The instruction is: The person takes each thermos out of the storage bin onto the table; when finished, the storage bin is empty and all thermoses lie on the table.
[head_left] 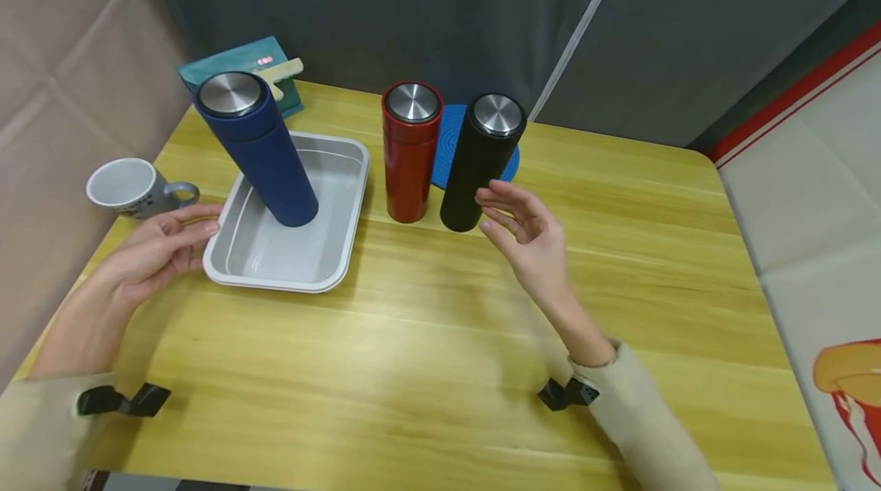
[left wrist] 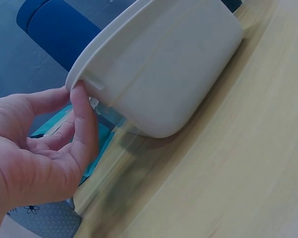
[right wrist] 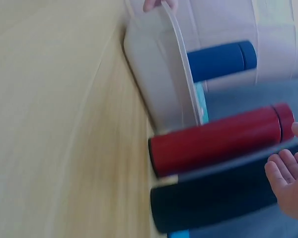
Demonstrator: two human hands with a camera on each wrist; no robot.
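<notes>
Left hand (head_left: 161,246) is resting w/ relaxed fingers touching the rim of the smooth grey rectangular tray (head_left: 344,231); a matte blue cylindrical flask (head_left: 258,151) is standing inside it. Right hand (head_left: 526,235) is hovering, fingers apart, just beside the black flask (head_left: 478,162), next to the glossy red flask (head_left: 411,154). Right wrist view is blurring.

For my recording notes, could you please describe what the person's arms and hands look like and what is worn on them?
Both hands, left hand and right hand, are bare, without gloves or rings that show. Each arm wears a cream long sleeve ending at the wrist. A small black camera mount sits at each wrist.
</notes>
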